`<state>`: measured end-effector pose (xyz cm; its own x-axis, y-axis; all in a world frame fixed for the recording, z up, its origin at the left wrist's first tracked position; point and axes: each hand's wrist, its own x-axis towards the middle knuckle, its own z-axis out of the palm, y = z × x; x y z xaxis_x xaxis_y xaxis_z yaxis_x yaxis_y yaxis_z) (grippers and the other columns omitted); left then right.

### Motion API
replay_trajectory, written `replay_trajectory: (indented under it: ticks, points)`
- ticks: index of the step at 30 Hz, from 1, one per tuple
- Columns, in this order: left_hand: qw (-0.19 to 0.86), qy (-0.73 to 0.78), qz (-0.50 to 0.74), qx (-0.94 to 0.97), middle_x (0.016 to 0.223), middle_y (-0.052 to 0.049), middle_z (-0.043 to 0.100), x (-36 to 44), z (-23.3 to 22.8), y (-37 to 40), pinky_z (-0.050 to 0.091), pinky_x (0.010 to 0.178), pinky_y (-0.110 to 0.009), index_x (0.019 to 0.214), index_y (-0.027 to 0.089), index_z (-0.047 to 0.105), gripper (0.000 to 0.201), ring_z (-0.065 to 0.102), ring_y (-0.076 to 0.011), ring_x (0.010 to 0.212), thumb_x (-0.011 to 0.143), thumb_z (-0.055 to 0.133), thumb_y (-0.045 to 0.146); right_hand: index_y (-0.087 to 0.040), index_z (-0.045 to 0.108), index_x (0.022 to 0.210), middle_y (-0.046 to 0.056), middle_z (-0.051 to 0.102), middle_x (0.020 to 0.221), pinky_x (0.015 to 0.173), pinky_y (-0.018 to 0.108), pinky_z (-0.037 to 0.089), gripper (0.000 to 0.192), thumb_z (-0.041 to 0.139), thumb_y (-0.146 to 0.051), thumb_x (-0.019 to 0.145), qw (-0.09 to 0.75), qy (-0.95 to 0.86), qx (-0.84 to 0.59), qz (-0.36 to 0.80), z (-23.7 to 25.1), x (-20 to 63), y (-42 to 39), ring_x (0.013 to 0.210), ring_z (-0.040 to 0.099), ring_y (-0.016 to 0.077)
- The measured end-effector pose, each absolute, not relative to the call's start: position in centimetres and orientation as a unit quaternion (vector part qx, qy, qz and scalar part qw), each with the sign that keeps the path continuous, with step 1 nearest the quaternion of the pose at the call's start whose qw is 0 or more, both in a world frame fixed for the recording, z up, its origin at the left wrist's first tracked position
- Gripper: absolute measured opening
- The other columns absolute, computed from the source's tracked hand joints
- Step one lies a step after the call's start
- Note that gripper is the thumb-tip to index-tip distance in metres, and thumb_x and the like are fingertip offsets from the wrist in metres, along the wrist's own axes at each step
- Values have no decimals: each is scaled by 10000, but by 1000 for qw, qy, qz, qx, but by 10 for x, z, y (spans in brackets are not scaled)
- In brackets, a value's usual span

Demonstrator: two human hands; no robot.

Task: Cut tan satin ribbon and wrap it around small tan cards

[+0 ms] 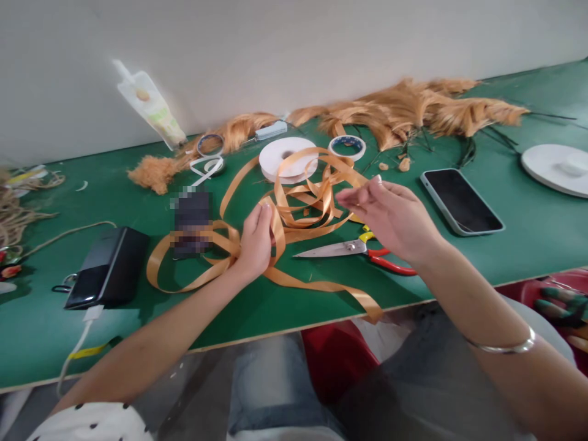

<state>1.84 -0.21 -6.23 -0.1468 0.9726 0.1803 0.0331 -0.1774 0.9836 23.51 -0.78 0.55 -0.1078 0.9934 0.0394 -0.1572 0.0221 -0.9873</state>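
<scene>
An orange satin ribbon [312, 233] lies in loose loops across the middle of the green table. My left hand [257, 242] is closed on it, with one loop rising beside the thumb and others falling to the left. The ribbon's cut end trails toward the front edge. Fingers bent together, my right hand [395, 214] pinches a stretch of ribbon that arches over from the white spool [278, 160]; the fingertips partly hide the grip. Beneath this hand lie scissors [335, 249] with red and yellow handles, partly covered by it.
A phone [462, 202] lies right of my right hand, a white disc [555, 168] beyond it. Tan fibre bunches [395, 113] line the wall with a tape roll [347, 147]. At left are a black power bank [108, 266] with a cable and a pixelated dark object [192, 223].
</scene>
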Motion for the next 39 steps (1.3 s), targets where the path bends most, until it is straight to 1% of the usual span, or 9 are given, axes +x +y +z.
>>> replay_trajectory:
  ticks: [4, 7, 13, 15, 17, 20, 24, 30, 39]
  points:
    - [431, 485, 580, 492, 522, 60, 259, 20, -61, -4, 272, 425, -216, 624, 197, 308, 431, 262, -59, 426, 900, 476, 483, -215, 353, 611, -57, 399, 470, 564, 268, 437, 377, 339, -372, 953, 468, -454, -377, 658, 8, 236, -11, 447, 432, 92]
    - [420, 497, 573, 498, 521, 60, 271, 20, -59, -5, 266, 407, -214, 623, 201, 302, 428, 272, -61, 417, 904, 461, 482, -209, 419, 630, -83, 320, 443, 455, 234, 273, 287, 513, -334, 871, 393, -622, -435, 519, 8, 236, -14, 407, 282, 73]
    - [276, 539, 471, 641, 512, 3, 453, 6, -38, 7, 364, 480, -233, 587, 185, 451, 484, 434, -98, 468, 950, 293, 463, -187, 503, 708, -71, 447, 482, 502, 225, 263, 137, 596, -212, 805, 241, -784, -505, 269, 3, 227, -18, 466, 386, 76]
    - [172, 586, 419, 672, 599, -31, 541, -7, -29, 18, 439, 578, -266, 729, 174, 549, 443, 526, -135, 548, 960, 249, 403, -187, 497, 712, -70, 459, 488, 506, 222, 263, 140, 587, -213, 817, 234, -791, -504, 256, 2, 226, -18, 471, 398, 77]
    - [35, 640, 323, 696, 898, -96, 644, -26, -21, 30, 481, 797, -351, 1044, 163, 569, 263, 614, -217, 843, 898, 436, 337, -186, 493, 708, -65, 472, 499, 512, 219, 266, 149, 582, -215, 824, 233, -792, -505, 252, 2, 226, -18, 481, 413, 78]
    - [-26, 708, 170, 685, 1370, -201, 447, -58, -12, 44, 381, 998, -538, 1365, 158, 369, 584, 406, -370, 1281, 829, 545, 307, -183, 498, 711, -54, 494, 532, 525, 217, 277, 148, 576, -216, 831, 228, -790, -506, 261, 3, 227, -18, 507, 434, 81]
    - [54, 777, 50, 626, 1536, -276, 106, -94, -9, 49, 277, 968, -723, 1479, 122, 123, 893, 123, -490, 1396, 803, 544, 525, -181, 502, 720, -49, 491, 554, 545, 224, 288, 147, 569, -232, 840, 217, -783, -514, 276, 6, 230, -16, 521, 423, 83]
    - [97, 779, 58, 616, 1529, -279, 143, -112, -13, 43, 212, 1125, -515, 1480, 40, 88, 910, 152, -403, 1423, 803, 588, 385, -185, 486, 709, -45, 473, 561, 557, 238, 286, 165, 555, -251, 843, 218, -776, -521, 281, 9, 231, -16, 521, 396, 86]
    - [49, 768, 128, 625, 1473, -329, 233, -102, -17, 44, 283, 1075, -541, 1448, 10, 133, 870, 246, -430, 1382, 767, 623, 243, -194, 463, 701, -42, 454, 559, 554, 243, 283, 175, 533, -267, 843, 231, -778, -513, 282, 13, 233, -17, 511, 375, 89]
